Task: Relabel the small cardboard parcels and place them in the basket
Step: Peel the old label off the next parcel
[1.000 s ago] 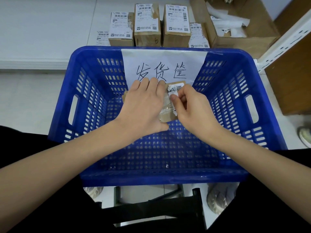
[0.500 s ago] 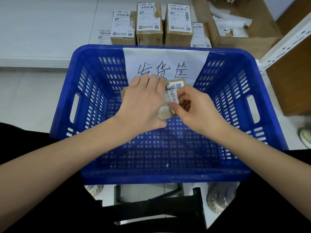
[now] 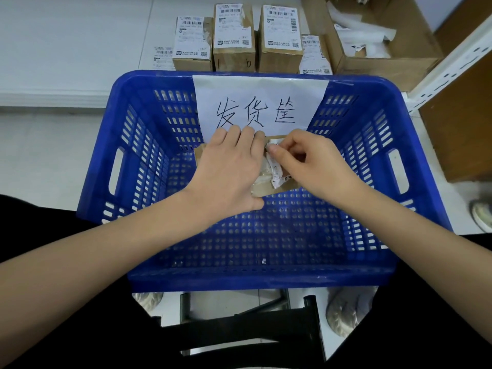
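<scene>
Parcel [image 3: 269,189], small and brown, sits inside the blue basket [image 3: 138,166], low against its far wall and just under the white paper sign [image 3: 259,102] with black handwritten characters that hangs over the rim. Your left hand [image 3: 229,171] lies flat on top of the parcel, fingers straight and close together, pointing toward the sign and covering most of the box's left side; only a brown corner shows past your knuckles on the left. Your right hand [image 3: 314,166] is curled over the parcel's right half, thumb and forefinger pinching the crumpled white label [image 3: 275,170], which stands partly lifted off the cardboard with a wrinkled strip of it trailing down toward the near edge. A patch of clear tape glints on the cardboard between your two hands.

Beyond the basket, on the pale surface, several more cardboard parcels [image 3: 234,35] stand upright in a row, each wearing a white barcode label. To their right an open cardboard box [image 3: 399,49] holds loose white paper scraps. On the basket's perforated floor, near the front wall, lies one tiny white scrap [image 3: 264,261].
</scene>
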Demonstrator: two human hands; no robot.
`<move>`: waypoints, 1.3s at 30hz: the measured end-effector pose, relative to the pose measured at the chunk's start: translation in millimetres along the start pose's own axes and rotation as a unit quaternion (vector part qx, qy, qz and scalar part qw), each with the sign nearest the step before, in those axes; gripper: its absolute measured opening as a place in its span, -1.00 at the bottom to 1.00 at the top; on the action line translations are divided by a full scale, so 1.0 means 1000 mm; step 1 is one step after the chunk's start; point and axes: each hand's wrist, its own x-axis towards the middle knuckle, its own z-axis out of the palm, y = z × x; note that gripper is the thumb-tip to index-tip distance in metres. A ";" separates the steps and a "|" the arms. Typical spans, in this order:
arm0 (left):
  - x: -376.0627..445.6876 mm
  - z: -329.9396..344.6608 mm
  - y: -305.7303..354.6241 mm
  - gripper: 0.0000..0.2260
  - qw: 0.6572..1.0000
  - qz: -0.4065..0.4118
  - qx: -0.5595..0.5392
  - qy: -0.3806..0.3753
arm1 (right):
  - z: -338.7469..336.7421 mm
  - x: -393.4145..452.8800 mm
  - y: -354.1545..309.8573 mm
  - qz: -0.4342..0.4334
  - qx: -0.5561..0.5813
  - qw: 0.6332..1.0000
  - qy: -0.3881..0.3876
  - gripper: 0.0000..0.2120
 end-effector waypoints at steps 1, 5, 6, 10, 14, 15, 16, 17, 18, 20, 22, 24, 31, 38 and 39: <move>0.000 0.000 0.001 -0.20 1.000 0.002 0.004 0.001 | -0.001 0.001 0.002 0.002 0.007 1.000 -0.001 -0.75; -0.003 -0.001 0.003 -0.19 1.000 0.006 -0.002 -0.002 | 0.001 0.001 0.003 -0.027 -0.005 1.000 -0.009 -0.82; -0.003 -0.001 0.004 -0.18 1.000 0.007 -0.005 -0.003 | 0.001 0.001 0.004 -0.033 -0.005 0.999 -0.005 -0.83; -0.003 -0.001 0.004 -0.16 1.000 0.008 -0.008 -0.006 | 0.002 -0.001 0.003 -0.046 -0.004 0.999 0.026 -0.83; -0.001 0.000 0.001 -0.16 1.000 0.005 -0.004 -0.008 | 0.000 0.002 0.001 -0.029 -0.011 0.999 0.032 -0.79; -0.001 0.001 0.000 -0.16 1.000 0.007 -0.003 -0.013 | 0.001 0.002 0.000 -0.021 -0.027 0.999 0.018 -0.76; -0.001 0.003 0.000 -0.15 1.000 0.009 0.002 -0.019 | 0.001 0.002 -0.001 -0.013 -0.040 0.999 0.003 -0.72; -0.001 0.004 0.000 -0.15 1.000 0.011 0.007 -0.025 | 0.001 0.001 -0.001 -0.003 -0.045 0.999 -0.011 -0.69; -0.002 0.005 0.001 -0.15 0.999 0.012 0.011 -0.028 | 0.001 0.000 -0.001 0.004 -0.042 0.999 -0.019 -0.68; -0.001 0.005 0.000 -0.16 0.999 0.011 0.012 -0.028 | 0.002 -0.001 0.001 0.007 -0.038 0.999 -0.024 -0.73; 0.001 0.004 -0.002 -0.16 1.000 0.006 0.016 -0.026 | 0.003 -0.001 0.004 0.009 -0.037 0.999 -0.026 -0.79; 0.002 0.004 -0.003 -0.16 1.000 -0.001 0.013 -0.019 | 0.005 -0.001 0.005 0.010 -0.014 1.000 -0.020 -0.79; -0.003 0.006 -0.011 -0.14 1.000 -0.015 -0.023 0.013 | 0.003 -0.002 0.003 0.009 0.088 0.996 -0.007 -0.80; -0.004 0.008 -0.016 -0.17 0.997 -0.012 -0.058 0.044 | -0.005 -0.005 -0.003 0.000 0.147 0.989 -0.001 -0.83; -0.004 0.008 -0.017 -0.17 0.997 -0.012 -0.063 0.047 | -0.005 -0.006 -0.004 0.000 0.156 0.988 -0.002 -0.84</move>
